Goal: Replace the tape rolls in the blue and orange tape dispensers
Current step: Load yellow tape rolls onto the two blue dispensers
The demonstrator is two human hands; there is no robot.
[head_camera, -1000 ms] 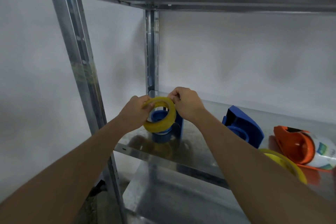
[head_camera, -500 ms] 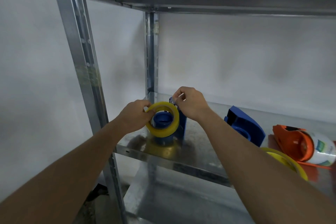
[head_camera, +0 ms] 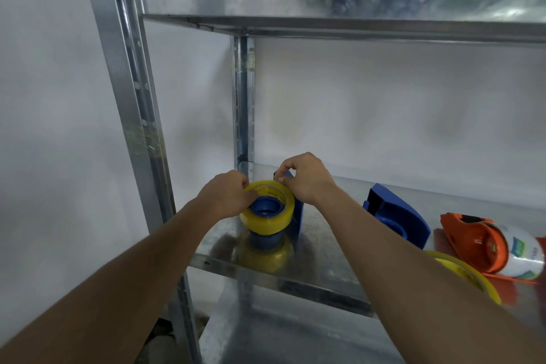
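Note:
A yellow tape roll [head_camera: 273, 220] sits around the blue hub of a blue dispenser half [head_camera: 298, 216] on the metal shelf [head_camera: 325, 263]. My left hand [head_camera: 227, 197] grips the roll's left rim. My right hand [head_camera: 304, 177] pinches at the roll's top right edge, next to the dispenser's upright wall. A second blue dispenser part [head_camera: 399, 217] lies further right. The orange dispenser [head_camera: 475, 242] lies at the far right with a white roll [head_camera: 520, 254] in it. Another yellow roll [head_camera: 472, 278] shows behind my right forearm.
The shelf's galvanised uprights [head_camera: 133, 115] stand to the left and behind [head_camera: 243, 98]. An upper shelf [head_camera: 339, 3] runs overhead. A lower shelf [head_camera: 295, 334] lies beneath. A white wall is behind.
Both hands have lowered the yellow roll onto the blue hub, from tilted in the air to seated around it. The camera view has tipped upward a little.

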